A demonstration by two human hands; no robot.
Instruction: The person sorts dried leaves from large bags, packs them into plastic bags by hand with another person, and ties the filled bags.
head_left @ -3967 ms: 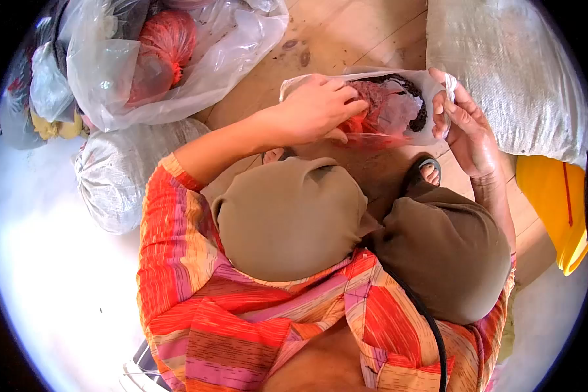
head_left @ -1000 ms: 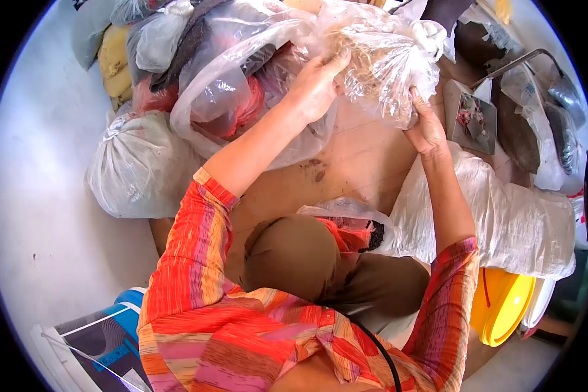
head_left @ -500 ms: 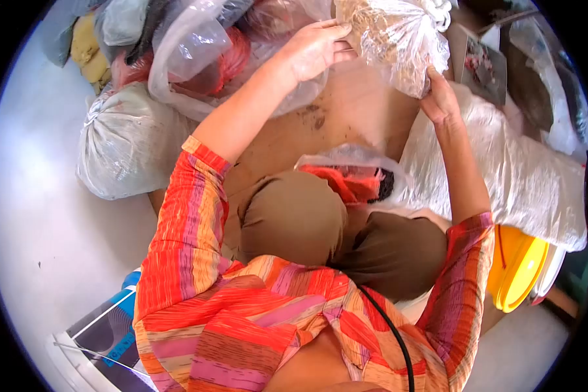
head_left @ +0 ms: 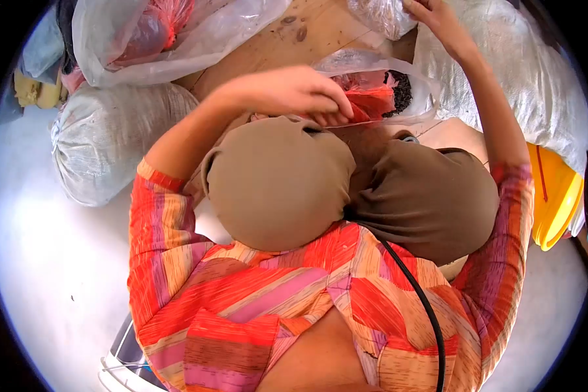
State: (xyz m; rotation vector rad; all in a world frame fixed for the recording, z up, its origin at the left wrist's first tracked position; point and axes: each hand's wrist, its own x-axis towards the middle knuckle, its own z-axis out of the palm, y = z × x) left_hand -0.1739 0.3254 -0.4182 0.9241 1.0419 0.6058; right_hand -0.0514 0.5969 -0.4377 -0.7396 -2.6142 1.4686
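At the top edge, the fingers of my right hand [head_left: 438, 19] close on the side of a clear plastic bag [head_left: 380, 16], whose upper part is out of frame. My left hand [head_left: 300, 91] is slightly blurred above my knee, its fingers loosely bent and nothing visible in them. Just beyond those fingers lies an opened clear bag [head_left: 431, 98] with a red inner bag [head_left: 369, 98] and dark grains [head_left: 402, 91] inside. I cannot tell whether the left fingertips touch it.
A tied white sack [head_left: 104, 144] sits at the left. Behind it, a large clear bag [head_left: 104, 39] holds pinkish-red bags. On the right lies a long white woven sack [head_left: 509, 78], near a yellow bucket [head_left: 555, 202]. A black cable [head_left: 424, 307] runs down my front.
My left hand has let go of the clear bag and come down toward my knee. My right hand keeps its hold. The view has tilted down, so the bag sits mostly past the top edge.
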